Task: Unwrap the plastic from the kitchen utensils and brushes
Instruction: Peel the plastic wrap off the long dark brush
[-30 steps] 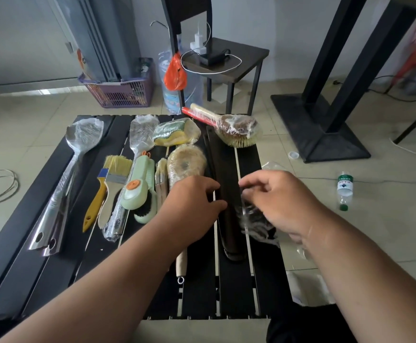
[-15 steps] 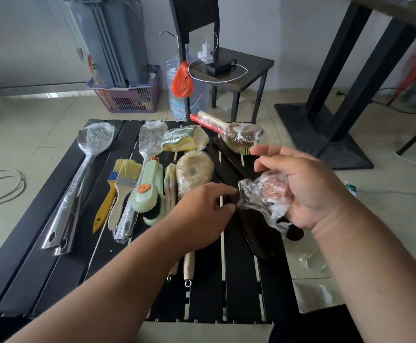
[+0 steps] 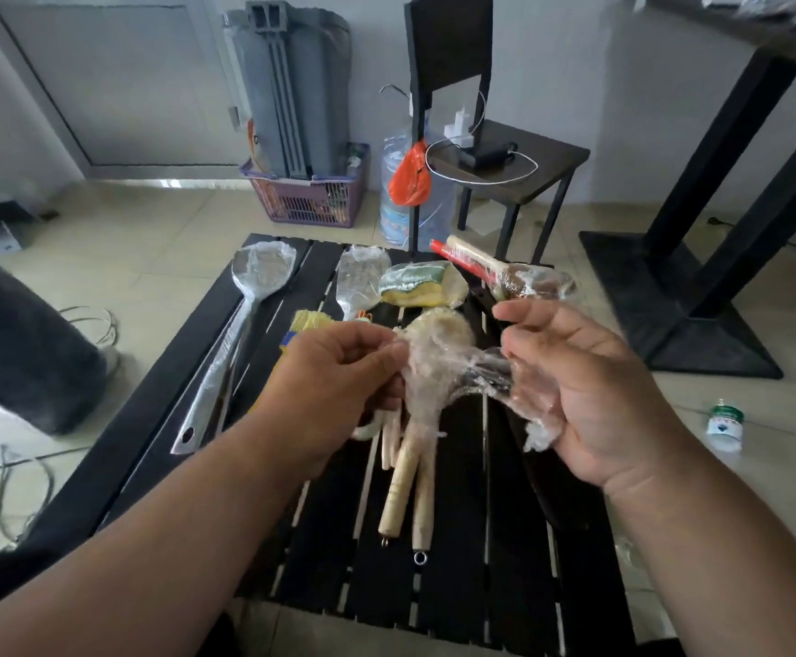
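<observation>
Both hands mid-air over the black slatted table [image 3: 457, 538]: left hand [image 3: 339, 372] pinches crumpled clear plastic film [image 3: 438, 372], right hand [image 3: 590, 391] grips its far end. Bunch it tight, keep clear of wrapped round brush [image 3: 438, 334].

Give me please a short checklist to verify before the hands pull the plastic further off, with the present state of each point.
1. Left hand pinches the plastic wrap: ok, fingertips are closed on its edge.
2. Right hand has a grip on the other side: ok, film clings across the palm and fingers.
3. Wrap is fully free of its utensil: cannot tell, a dark part shows inside the film by the right palm.
4. Wood-handled brushes lie on the black slatted table: ok.
5. Other items wait wrapped: ok, the steel spatula and the sponge are covered.
</observation>
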